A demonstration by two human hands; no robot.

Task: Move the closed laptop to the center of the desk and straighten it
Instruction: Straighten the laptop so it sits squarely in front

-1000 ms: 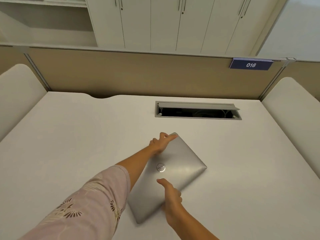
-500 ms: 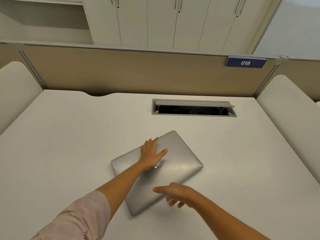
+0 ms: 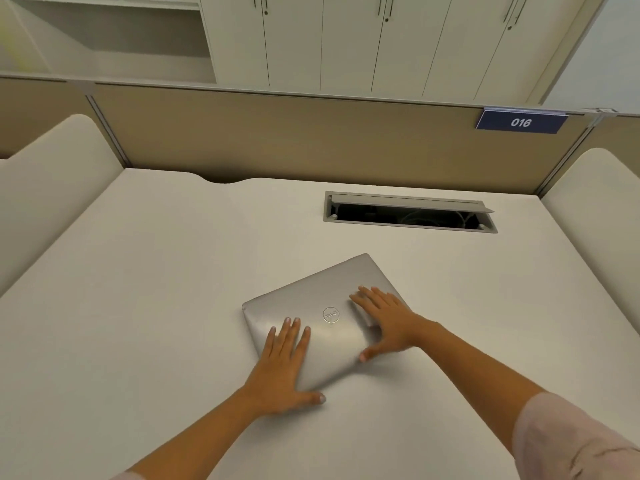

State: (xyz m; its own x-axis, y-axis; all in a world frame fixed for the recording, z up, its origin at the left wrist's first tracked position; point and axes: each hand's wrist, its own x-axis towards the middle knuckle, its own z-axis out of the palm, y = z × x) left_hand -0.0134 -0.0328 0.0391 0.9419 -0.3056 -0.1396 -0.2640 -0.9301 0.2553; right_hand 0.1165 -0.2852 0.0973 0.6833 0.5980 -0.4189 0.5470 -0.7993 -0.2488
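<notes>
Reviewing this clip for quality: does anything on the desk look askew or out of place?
Yes. The closed laptop lies rotated, its edges at an angle to the desk edges. Both hands, left hand and right hand, rest flat on its lid. The cable hatch behind it stands open.

The laptop (image 3: 325,320) under both hands is plain brushed silver, with a round logo (image 3: 331,314) in the same silver between the hands. The desk (image 3: 156,289) around them is off-white. Beyond the fingertips, the cable box (image 3: 408,213) has a grey frame around a black inside, the partition (image 3: 277,140) is tan, and a navy sign (image 3: 521,122) carries white numerals. The cabinets (image 3: 346,43) are cream. The sleeve (image 3: 571,441) behind the right hand (image 3: 384,320) is pale pink with thin dark lines.
</notes>
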